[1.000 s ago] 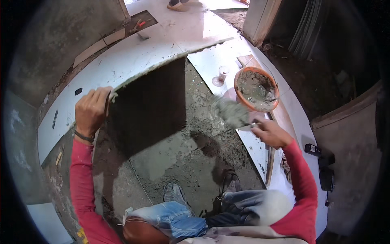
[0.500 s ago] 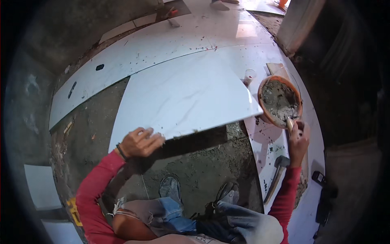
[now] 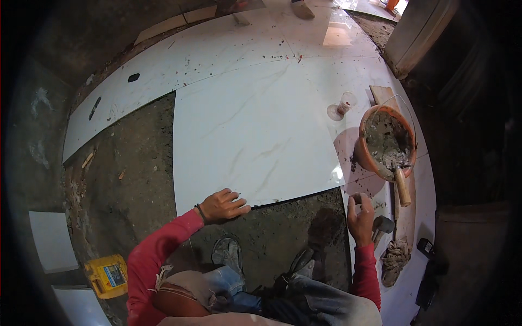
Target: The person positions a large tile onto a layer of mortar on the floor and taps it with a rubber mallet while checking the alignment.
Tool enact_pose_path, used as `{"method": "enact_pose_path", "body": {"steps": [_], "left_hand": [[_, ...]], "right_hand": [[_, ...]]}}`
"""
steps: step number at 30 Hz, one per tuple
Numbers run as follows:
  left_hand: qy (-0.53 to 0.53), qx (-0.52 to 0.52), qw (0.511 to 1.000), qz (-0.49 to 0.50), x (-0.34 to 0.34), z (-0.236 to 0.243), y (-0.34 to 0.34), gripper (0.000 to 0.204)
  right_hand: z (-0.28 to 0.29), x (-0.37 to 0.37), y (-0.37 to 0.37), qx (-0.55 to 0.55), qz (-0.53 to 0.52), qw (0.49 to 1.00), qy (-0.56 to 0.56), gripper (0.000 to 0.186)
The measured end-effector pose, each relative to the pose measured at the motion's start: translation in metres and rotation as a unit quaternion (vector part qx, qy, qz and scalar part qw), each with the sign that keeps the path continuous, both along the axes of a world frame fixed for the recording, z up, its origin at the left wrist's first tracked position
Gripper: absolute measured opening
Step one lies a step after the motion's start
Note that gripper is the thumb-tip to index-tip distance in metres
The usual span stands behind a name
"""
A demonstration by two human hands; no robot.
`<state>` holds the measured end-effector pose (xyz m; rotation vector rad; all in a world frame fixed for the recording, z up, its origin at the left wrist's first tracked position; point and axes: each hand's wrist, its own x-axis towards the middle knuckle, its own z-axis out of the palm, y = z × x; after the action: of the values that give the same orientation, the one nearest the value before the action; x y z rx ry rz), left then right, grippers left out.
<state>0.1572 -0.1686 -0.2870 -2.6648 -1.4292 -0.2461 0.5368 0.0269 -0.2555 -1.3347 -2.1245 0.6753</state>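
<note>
A large white marbled tile lies over the grey mortar bed. My left hand is at the tile's near edge, fingers apart and slightly curled, touching it. My right hand is raised right of that tile's near corner, fingers loosely bent and apart with nothing visible in them. Above it, an orange bucket of grey mortar holds a tool with a wooden handle. A hammer with a dark head lies beside my right hand.
A small clear cup, a board, a dirty rag and a black device sit at right. A yellow container and loose tiles lie at left. Another person's foot shows at the top.
The tile, held up by my left hand earlier, has come down flat. My right hand has let go of the tool in the bucket and moved down toward me.
</note>
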Motion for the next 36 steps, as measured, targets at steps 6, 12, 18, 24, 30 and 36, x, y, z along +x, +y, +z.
{"method": "enact_pose_path", "body": {"steps": [6, 12, 18, 24, 30, 36], "left_hand": [[-0.019, -0.035, 0.999, 0.005, -0.004, -0.014, 0.007, 0.029], [-0.051, -0.094, 0.994, 0.016, 0.000, -0.024, 0.011, 0.038], [-0.037, -0.100, 0.994, 0.031, 0.009, -0.018, 0.019, 0.040], [-0.041, -0.111, 0.993, 0.030, 0.009, -0.019, 0.019, 0.045], [-0.033, -0.134, 0.990, 0.040, 0.008, -0.015, 0.023, 0.051], [-0.111, -0.140, 0.976, 0.128, -0.012, 0.011, 0.036, 0.052]], "right_hand": [[-0.012, -0.007, -0.007, -0.039, 0.051, 0.998, -0.015, 0.009], [-0.027, -0.001, 0.000, -0.033, 0.061, 0.997, -0.034, 0.010], [-0.017, 0.000, 0.000, -0.077, 0.057, 0.994, -0.056, 0.014], [-0.028, 0.002, -0.003, -0.091, 0.057, 0.993, -0.046, 0.017], [-0.046, 0.006, -0.008, -0.124, 0.046, 0.986, -0.104, 0.020], [-0.068, 0.013, 0.014, -0.053, 0.012, 0.992, -0.112, 0.019]]}}
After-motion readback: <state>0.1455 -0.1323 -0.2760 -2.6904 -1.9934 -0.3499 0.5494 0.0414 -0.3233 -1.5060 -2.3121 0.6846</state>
